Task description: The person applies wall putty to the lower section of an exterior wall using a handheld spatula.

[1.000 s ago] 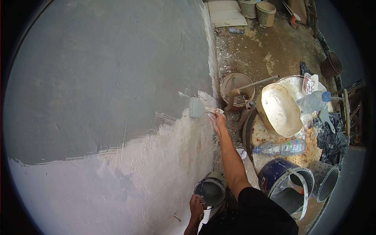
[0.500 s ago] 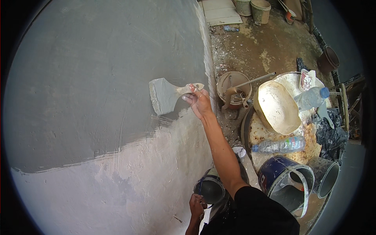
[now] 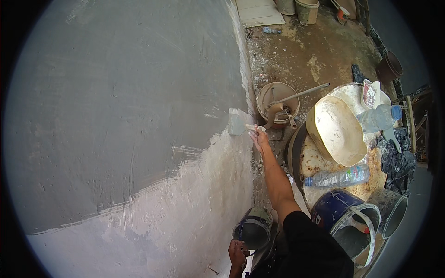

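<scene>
There's the brush (image 3: 237,125), broad and flat, caked in grey, its pale handle pointing right, up against the wall near its right edge, just where grey meets white. The right hand's grip (image 3: 260,137) has that handle pinched in its fingers. And the wall (image 3: 116,92) itself: dark grey on the far side, chalky and whitish nearer, with a ragged, streaky border. Down on the floor (image 3: 301,51), it's scuffed brown, spattered white. Closer in, the left hand's grip (image 3: 238,254) has hold of a bucket (image 3: 258,214), by rim or handle, I can't tell which; grey paint inside. Over right, a rusty round worktop (image 3: 378,169) carries a cream basin (image 3: 340,129), pale and stained inside, and a clear bottle (image 3: 338,177) on its side. Nearer, a blue bucket (image 3: 334,208) shows grey within. Farther off, a pale bucket (image 3: 263,99) holds a pole (image 3: 303,92).
</scene>
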